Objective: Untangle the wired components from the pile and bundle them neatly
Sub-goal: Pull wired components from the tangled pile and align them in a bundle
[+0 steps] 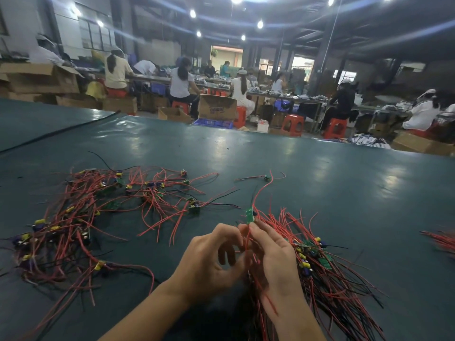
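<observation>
A tangled pile (81, 217) of red and black wires with small green boards and yellow parts lies on the left of the dark green table (320, 183). A gathered bundle (320, 267) of the same wired components fans out at the right, under and behind my right hand (273, 262), which grips its wires. My left hand (214, 257) pinches a red wire between thumb and forefinger, right beside the right hand. One small green board (250, 215) sticks up just above both hands. A single loose component (267, 178) lies farther back.
More red wires (440, 239) lie blurred at the right edge. A black cable (56, 131) crosses the table's far left. Beyond the far edge, people sit on red stools among cardboard boxes (216, 107) at other tables.
</observation>
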`<state>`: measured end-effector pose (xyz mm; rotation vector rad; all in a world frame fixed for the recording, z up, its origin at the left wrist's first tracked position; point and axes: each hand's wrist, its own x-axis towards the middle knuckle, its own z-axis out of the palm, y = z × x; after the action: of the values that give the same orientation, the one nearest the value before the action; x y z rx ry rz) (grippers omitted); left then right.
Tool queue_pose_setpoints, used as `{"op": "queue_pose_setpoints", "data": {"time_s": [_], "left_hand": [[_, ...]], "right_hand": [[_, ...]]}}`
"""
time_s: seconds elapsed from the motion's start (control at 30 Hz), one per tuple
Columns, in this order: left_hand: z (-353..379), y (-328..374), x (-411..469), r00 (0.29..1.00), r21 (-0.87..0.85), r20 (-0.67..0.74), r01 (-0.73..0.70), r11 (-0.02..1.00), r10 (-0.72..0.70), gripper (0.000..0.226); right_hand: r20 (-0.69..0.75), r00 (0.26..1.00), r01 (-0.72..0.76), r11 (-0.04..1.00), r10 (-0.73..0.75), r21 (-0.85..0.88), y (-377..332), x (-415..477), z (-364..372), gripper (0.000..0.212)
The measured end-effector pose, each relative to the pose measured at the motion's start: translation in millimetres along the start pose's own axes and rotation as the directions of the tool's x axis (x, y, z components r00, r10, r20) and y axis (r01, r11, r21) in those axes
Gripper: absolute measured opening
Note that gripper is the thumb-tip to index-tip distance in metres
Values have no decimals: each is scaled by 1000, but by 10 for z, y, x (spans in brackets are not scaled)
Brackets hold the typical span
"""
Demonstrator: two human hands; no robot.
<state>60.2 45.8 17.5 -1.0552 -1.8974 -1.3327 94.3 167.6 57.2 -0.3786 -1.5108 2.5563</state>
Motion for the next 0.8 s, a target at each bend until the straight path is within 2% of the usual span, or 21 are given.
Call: {"op": "queue_pose_setpoints", "data": {"time_s": [0.07,0.17,0.23,0.3,0.4,0.5,0.53,0.57,0.6,0.67,0.7,0.73,0.77,0.8], "left_hand": [[5,12,24,1000,-53,-12,16,998,-17,34],[-1,21,57,997,5,-48,-56,998,56,18],[5,34,75,994,13,-106,-39,999,40,13],[8,65,111,985,-82,-155,60,995,-72,11],[-24,112,172,931,-310,-149,275,910,-333,19],[-118,117,235,880,-458,-36,407,790,-474,20],[-147,116,261,850,-536,20,453,712,-526,20],[-177,113,295,795,-646,93,506,572,-599,20],[-207,110,319,719,-761,187,537,364,-669,24],[-254,71,319,598,-897,331,440,-46,-730,43],[-272,37,301,567,-924,350,340,-175,-746,55],[-276,-4,284,537,-936,346,255,-243,-769,64],[-263,-46,264,501,-942,331,221,-251,-800,70],[-227,-75,248,466,-942,316,261,-213,-826,73]], "right_hand": [[-3,1000,-9,999,9,48,0,-3,6,12],[-2,999,-45,993,46,107,-7,-25,-3,14],[16,999,-39,992,37,118,-16,-25,-11,29],[9,999,-34,993,33,113,-26,-16,-19,40],[-33,999,-30,998,32,54,-33,-11,-36,22],[-80,997,-8,998,13,63,-42,-22,-34,14],[-97,995,5,997,2,80,-45,-21,-32,15],[-108,994,15,996,-5,91,-47,-18,-26,15],[-110,994,20,995,-10,95,-43,-17,-24,15],[-83,996,23,994,-14,104,-34,-26,-5,14],[-70,997,21,993,-13,114,-27,-36,3,13],[-67,998,18,992,-10,127,-22,-44,11,12],[-73,997,18,990,-8,140,-17,-50,18,12],[-82,997,22,989,-10,149,-15,-52,25,15]]}}
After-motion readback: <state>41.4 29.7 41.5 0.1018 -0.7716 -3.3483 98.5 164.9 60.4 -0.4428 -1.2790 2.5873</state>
